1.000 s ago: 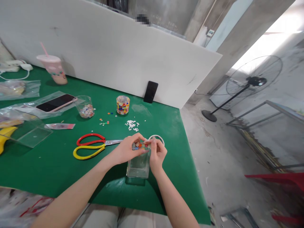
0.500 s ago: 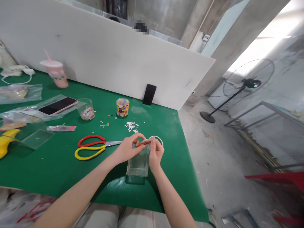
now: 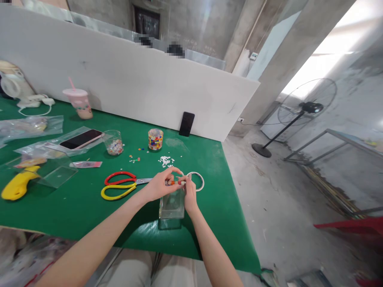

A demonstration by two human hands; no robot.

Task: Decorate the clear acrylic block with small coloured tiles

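Observation:
A clear rectangular box (image 3: 172,209) stands between my hands at the table's front. Around its left upper side curls my left hand (image 3: 158,186), gripping it, with the fingers bent over the far end. Small coloured mosaic tiles (image 3: 171,183) show at that end beneath these fingers. My right hand (image 3: 190,196) is closed at the box's right upper edge, its fingertips pinching a tiny light tile (image 3: 183,182) close to the left fingers. Just behind the right hand lies a white ring-shaped roll (image 3: 202,182). Scissors (image 3: 119,191) with red and yellow handles lie left of my left hand.
Loose white tiles (image 3: 165,160) lie beyond my hands, near a mosaic-covered jar (image 3: 155,140) and a plastic cup of tiles (image 3: 115,146). Further left are a phone (image 3: 82,138), a clear angled sheet (image 3: 64,173) and a yellow tool (image 3: 18,185). A white partition (image 3: 134,91) backs the table.
The camera view has shifted, moving the table items slightly right and down. My right fingertips have come lower against the box's far end; more of the white roll shows.

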